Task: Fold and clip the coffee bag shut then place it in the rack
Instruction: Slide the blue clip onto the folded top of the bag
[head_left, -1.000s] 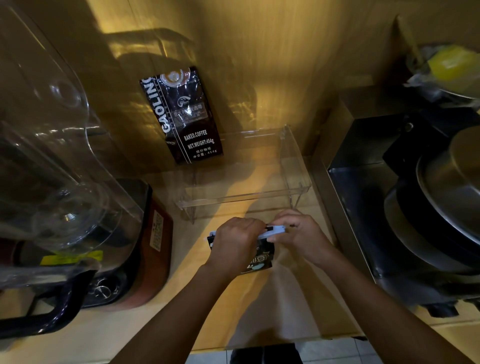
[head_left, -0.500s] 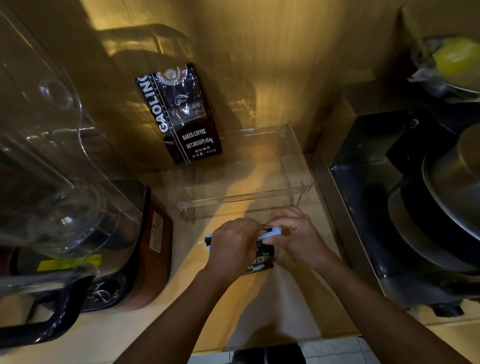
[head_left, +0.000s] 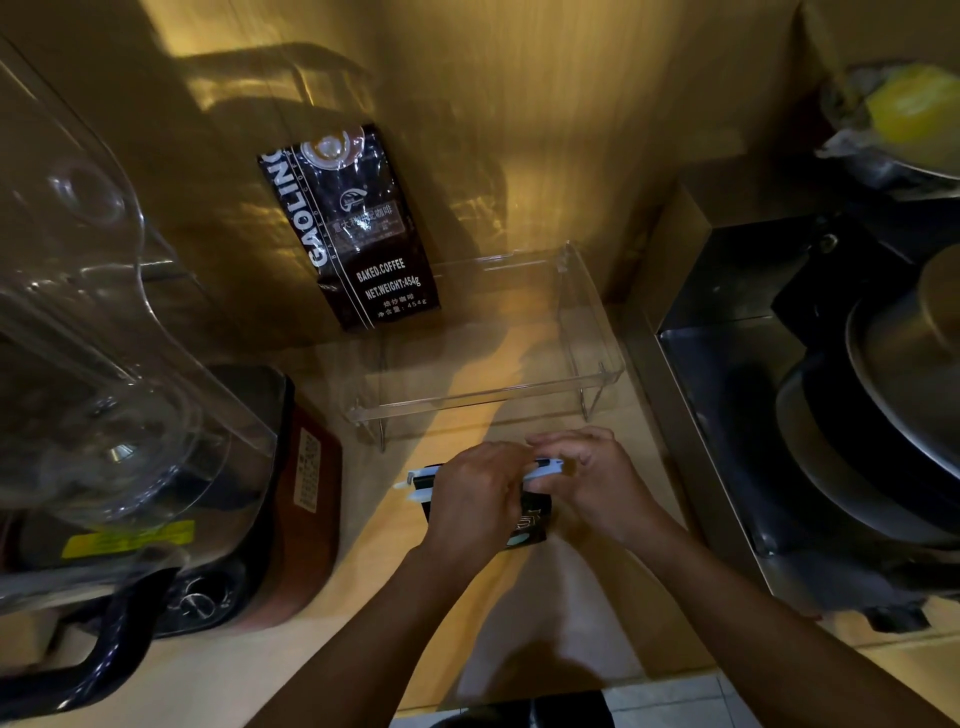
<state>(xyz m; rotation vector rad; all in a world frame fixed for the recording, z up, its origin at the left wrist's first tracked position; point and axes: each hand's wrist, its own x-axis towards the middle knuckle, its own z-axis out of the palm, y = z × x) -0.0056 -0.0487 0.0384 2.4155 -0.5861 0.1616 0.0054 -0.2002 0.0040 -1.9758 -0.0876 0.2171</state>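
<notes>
At the far left a clear blender jug (head_left: 93, 332) stood on its dark base (head_left: 249, 519), taking up much of the wooden surface (head_left: 363, 613). Just right of it, against the back wall, a tall black coffee bag (head_left: 358, 228) stood at the left end of the clear rack (head_left: 488, 400), whose remaining floor lay bare. In front of the rack, on the surface, a small dark coffee bag (head_left: 532, 522) lay beneath both hands. The left hand (head_left: 475, 499) was curled over the bag's top, pressing down on a white clip (head_left: 423, 480) whose left end stuck out past the knuckles. The right hand (head_left: 592, 483) pinched the clip's right end between thumb and fingertips. Further right sat a steel sink (head_left: 727, 374) holding dark pans (head_left: 872, 431), with a yellow item (head_left: 914, 106) in the top corner.
</notes>
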